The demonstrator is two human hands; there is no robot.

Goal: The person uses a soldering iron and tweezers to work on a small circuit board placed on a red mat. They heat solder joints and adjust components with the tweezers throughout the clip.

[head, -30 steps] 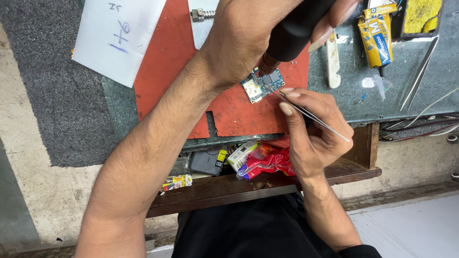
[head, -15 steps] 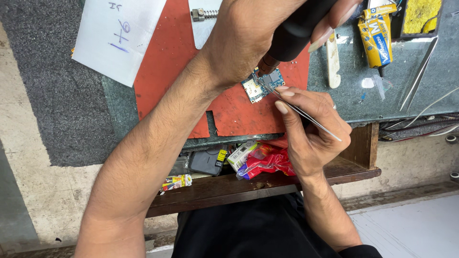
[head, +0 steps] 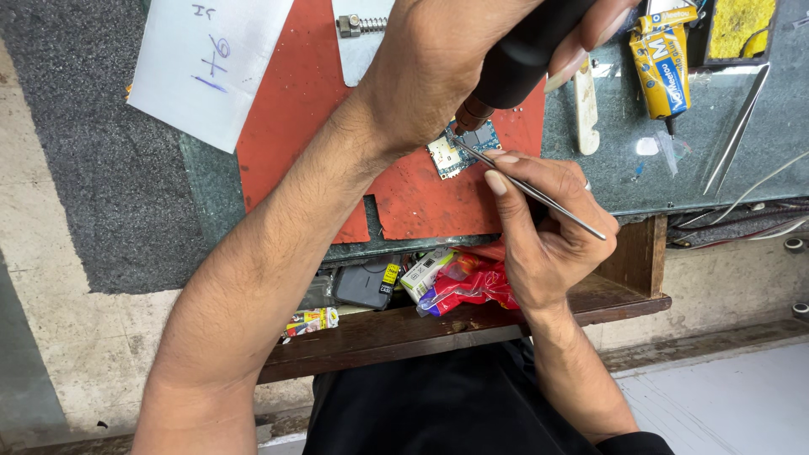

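On the red mat (head: 295, 126), a small, light, fragile circuit board (head: 459, 152): right hand (head: 548, 227) pinches tweezers (head: 531, 190) at its 3 o'clock edge; left hand (head: 438, 59) grips a dark tool (head: 522, 55) above.

The small circuit board (head: 463, 148) lies on the mat (head: 295, 109), which lies on the bench top (head: 624, 168). The left hand (head: 447, 67) hangs above the board, gripping a thick tool handle (head: 527, 50) whose tip points down at it. The right hand (head: 548, 227) sits just below the board, with tweezers (head: 531, 190) reaching to its edge. A paper sheet (head: 206, 67) overlaps the mat's upper left corner. A glue tube (head: 661, 67) and a second pair of tweezers (head: 737, 126) lie right of the board. Packets (head: 459, 282) sit in the shelf (head: 472, 324) under the bench top
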